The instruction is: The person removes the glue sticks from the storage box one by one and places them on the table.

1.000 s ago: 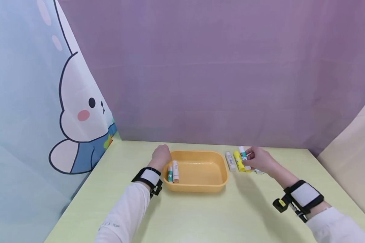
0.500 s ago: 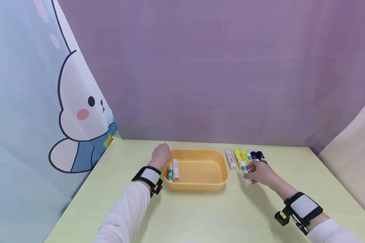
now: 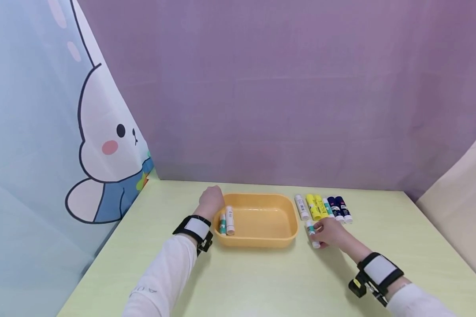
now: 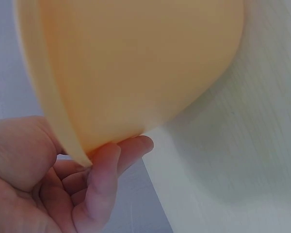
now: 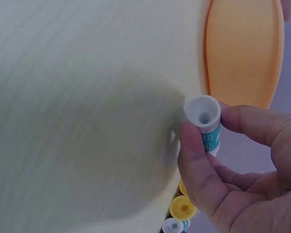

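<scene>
My right hand point(image 3: 331, 232) pinches a white-and-green glue stick point(image 3: 312, 234) between thumb and fingers, just right of the yellow tray point(image 3: 258, 243). The right wrist view shows this stick's hollow white end facing the camera, with the thumb and a finger on either side. My left hand point(image 3: 211, 202) grips the tray's far left corner; in the left wrist view its fingers curl at the rim point(image 4: 63, 126). Inside the tray, at the left, a small green-and-white glue stick point(image 3: 222, 224) and a taller white glue stick point(image 3: 230, 220) lie side by side.
Behind the held stick runs a row: a white glue stick point(image 3: 301, 208), two yellow ones point(image 3: 316, 207), a green-and-white one point(image 3: 328, 208) and two dark blue ones point(image 3: 338, 209). A purple curtain point(image 3: 277, 97) hangs at the table's back edge.
My right hand has drawn the green-and-white glue stick out of the row, toward me and then left to beside the tray. The left hand has stayed at the tray's corner.
</scene>
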